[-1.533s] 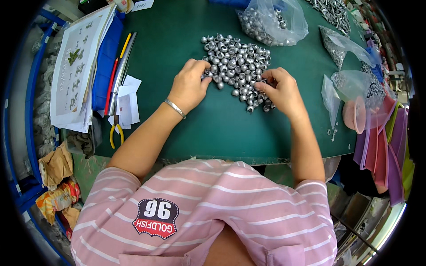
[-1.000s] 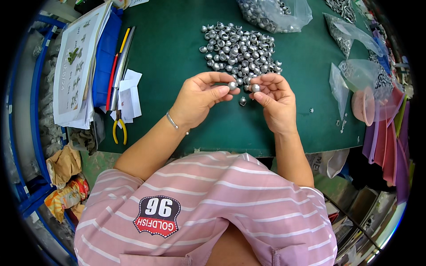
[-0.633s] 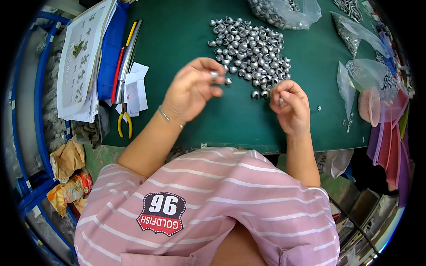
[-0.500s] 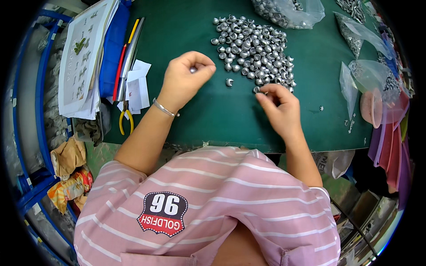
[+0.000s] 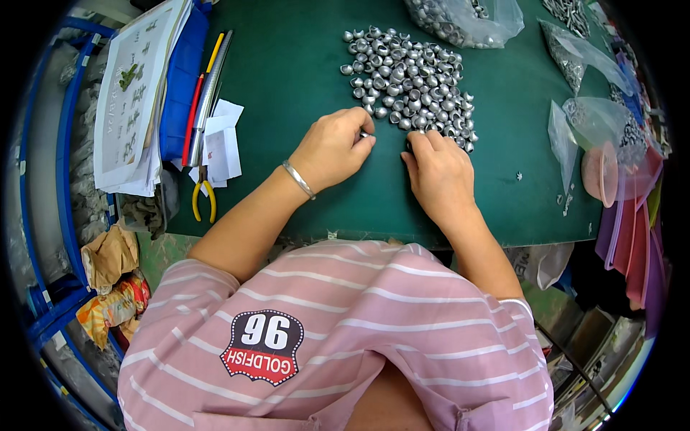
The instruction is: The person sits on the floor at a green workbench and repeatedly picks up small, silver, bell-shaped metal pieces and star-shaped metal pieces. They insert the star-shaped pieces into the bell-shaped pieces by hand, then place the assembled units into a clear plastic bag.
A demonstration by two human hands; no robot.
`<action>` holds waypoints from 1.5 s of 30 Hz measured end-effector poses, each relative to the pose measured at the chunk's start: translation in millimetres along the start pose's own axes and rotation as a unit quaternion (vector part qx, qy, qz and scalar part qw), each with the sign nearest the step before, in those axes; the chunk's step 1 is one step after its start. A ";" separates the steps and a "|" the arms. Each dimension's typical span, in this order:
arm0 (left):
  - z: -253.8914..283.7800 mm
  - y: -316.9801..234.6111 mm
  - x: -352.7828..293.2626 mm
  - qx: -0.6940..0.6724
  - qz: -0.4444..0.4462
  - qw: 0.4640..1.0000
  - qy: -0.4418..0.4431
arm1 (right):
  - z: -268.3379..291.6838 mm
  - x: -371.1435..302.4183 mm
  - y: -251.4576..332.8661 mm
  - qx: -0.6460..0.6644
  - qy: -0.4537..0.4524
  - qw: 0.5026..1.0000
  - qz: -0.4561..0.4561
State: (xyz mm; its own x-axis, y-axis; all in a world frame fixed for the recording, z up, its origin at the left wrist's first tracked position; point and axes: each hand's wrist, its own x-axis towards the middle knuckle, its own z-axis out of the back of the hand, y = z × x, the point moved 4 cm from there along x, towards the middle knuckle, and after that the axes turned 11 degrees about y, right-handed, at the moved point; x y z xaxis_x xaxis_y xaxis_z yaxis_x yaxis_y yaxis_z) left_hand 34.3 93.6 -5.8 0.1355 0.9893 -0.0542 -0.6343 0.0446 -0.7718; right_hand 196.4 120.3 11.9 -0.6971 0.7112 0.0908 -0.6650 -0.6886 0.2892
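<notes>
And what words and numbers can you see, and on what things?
Shield-shaped patch on the pink striped shirt: one word, one number, upside down; I won't copy them.
Top paper sheet: writing and print, too blurred to read.
Whitish bag: big letters, partly hidden.
Labels on the blue shelving: too small to tell.

- A wide green tabletop (image 5: 345, 208) is spreading out before you.
- Blue shelving (image 5: 61, 316) is standing at your left, with pale, plastic-looking bundles (image 5: 86, 158) filling it.
- Worn, greenish floor (image 5: 162, 248) is showing below the tabletop's near edge.
- At your lower right, a thin dark bar (image 5: 575, 371) is slanting, and a bright strip (image 5: 635, 373) is glowing beyond it.
</notes>
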 end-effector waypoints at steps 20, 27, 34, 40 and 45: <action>-12.9 -17.2 -13.6 -0.783 0.001 0.600 0.165 | -10.0 -14.3 -17.8 0.929 0.081 0.362 0.001; 16.6 12.5 13.5 -0.113 0.009 0.987 -0.116 | 3.4 -0.4 -50.8 0.315 -0.042 0.937 -0.143; 5.7 9.8 18.9 0.075 -0.044 0.994 -0.066 | 3.3 4.1 -31.7 0.080 -0.061 0.993 -0.064; -4.1 10.2 7.3 -0.566 0.069 0.817 0.087 | -2.4 -3.9 -39.9 0.679 -0.004 0.726 -0.109; -8.1 -4.0 4.1 -0.736 0.052 0.666 0.113 | -1.6 -1.2 -27.8 0.894 0.039 0.441 -0.067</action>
State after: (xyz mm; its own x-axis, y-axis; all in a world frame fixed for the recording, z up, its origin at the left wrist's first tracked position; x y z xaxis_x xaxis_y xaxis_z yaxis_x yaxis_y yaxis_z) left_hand 43.6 96.3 -8.1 0.3654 0.9230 -0.1210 0.7610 -0.3710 -0.5322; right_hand 215.3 138.3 2.2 -0.7367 0.6741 -0.0534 0.5252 0.6202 0.5827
